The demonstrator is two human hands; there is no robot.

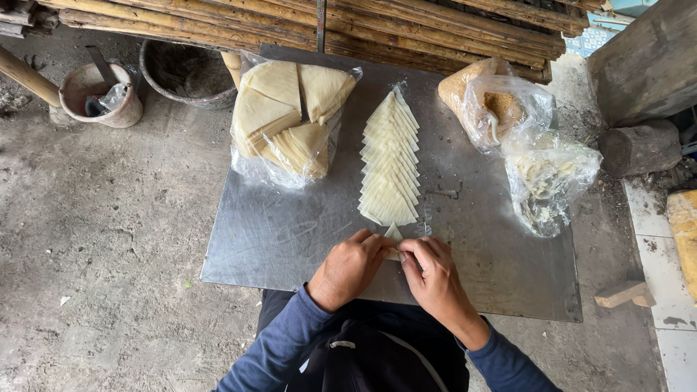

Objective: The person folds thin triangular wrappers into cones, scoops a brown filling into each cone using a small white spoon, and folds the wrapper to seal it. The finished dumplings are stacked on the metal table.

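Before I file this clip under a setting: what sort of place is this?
Probably a rough backyard or shed food-prep spot, not a proper kitchen: a metal sheet serves as the table over a bare dirt floor, with bamboo poles stacked behind and dough wrappers laid out.

I am viewing a metal sheet (290,239) lying on the ground (109,232). Both hands are meeting at its near edge, the left hand (350,267) left of the right hand (434,279), pinching a folded wrapper (393,236) between them. Just behind it, a row of wrappers (390,163) is running toward the far edge. A bag of wrappers (287,120) is lying left of the row. Two bags (501,109) (548,178) are sitting right of it. A bucket (102,94) and a basin (187,72) are standing off the sheet, far left. Bamboo poles (406,29) are lying behind everything.
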